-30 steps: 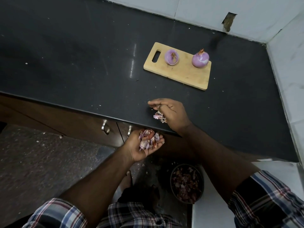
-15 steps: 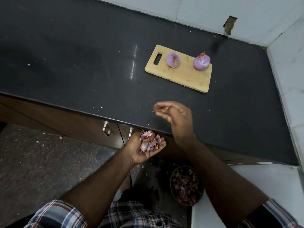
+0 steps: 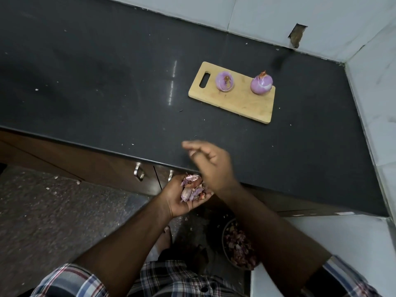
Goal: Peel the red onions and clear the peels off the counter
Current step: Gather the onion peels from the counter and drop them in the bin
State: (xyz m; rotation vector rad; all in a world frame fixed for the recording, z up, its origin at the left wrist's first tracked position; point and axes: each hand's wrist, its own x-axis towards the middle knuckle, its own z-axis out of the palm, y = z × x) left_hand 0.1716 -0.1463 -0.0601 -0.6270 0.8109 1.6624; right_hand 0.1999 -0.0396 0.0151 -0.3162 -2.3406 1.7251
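Two peeled red onions (image 3: 225, 81) (image 3: 261, 84) sit on a wooden cutting board (image 3: 240, 103) at the back right of the black counter (image 3: 107, 82). My left hand (image 3: 177, 200) is cupped palm up just below the counter's front edge and holds a pile of onion peels (image 3: 192, 188). My right hand (image 3: 211, 166) hovers over the counter's edge right above that pile, fingers loosely bent and holding nothing that I can see.
A round bin (image 3: 240, 247) with onion peels stands on the floor below my right forearm. Cabinet handles (image 3: 138, 171) sit under the counter edge. White tiled walls close the back and right. Small crumbs dot the counter.
My right hand swept the last peels off the counter's edge into my left palm, then lifted off the counter. The pile in my left hand grew.
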